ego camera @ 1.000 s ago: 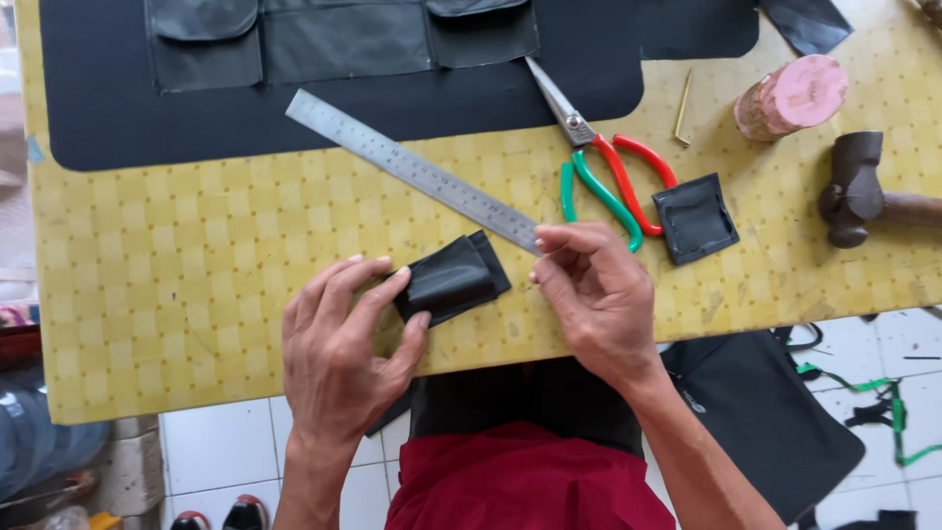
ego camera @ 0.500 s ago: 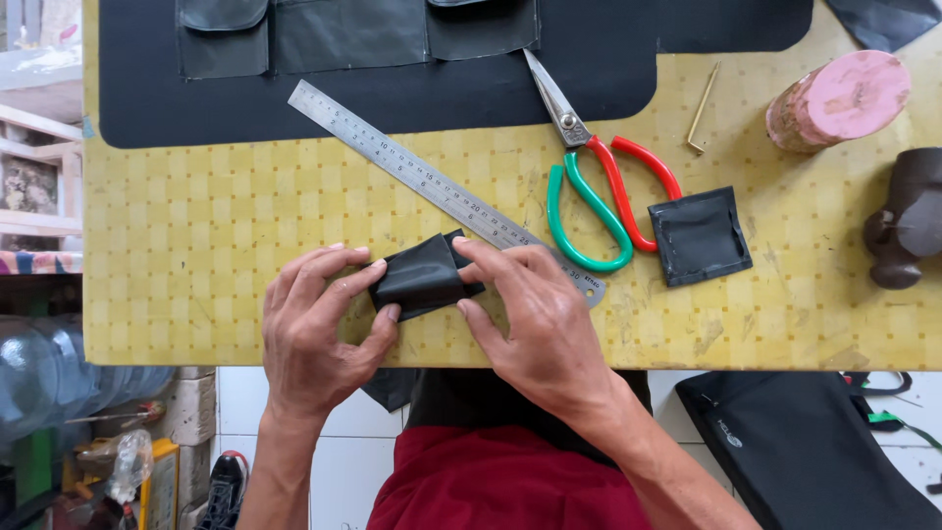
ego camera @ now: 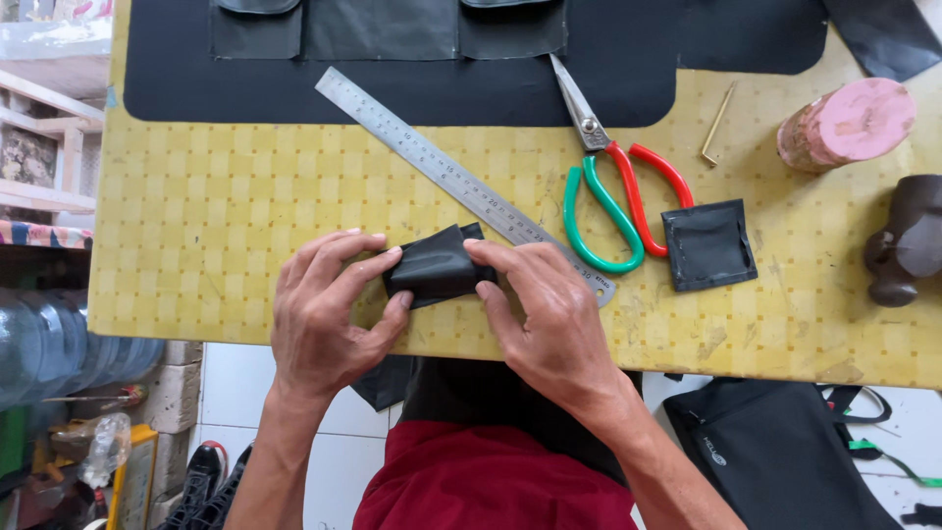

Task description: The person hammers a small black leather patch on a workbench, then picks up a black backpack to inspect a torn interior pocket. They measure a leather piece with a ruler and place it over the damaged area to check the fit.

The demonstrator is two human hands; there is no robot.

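Both of your hands are clamped on a small folded black leather piece, which sits at the near edge of the counter, just in front of you. Your left hand pinches its left side, fingers on top and thumb pressed in from below. Your right hand grips its right side the same way, fingers curled over the top edge and thumb against the near side.

Just behind the piece, a steel ruler lies slantwise across the yellow checked counter, its lower end passing under your right hand's knuckles. Right of the ruler lie scissors with one green and one red handle loop, blades pointing away from you. A flat black square pouch sits just beside the red loop. Farther right are a thin brass rod, a pink-topped wooden block and a dark mallet head at the edge of view. A large black leather panel with pockets covers the far side of the counter.
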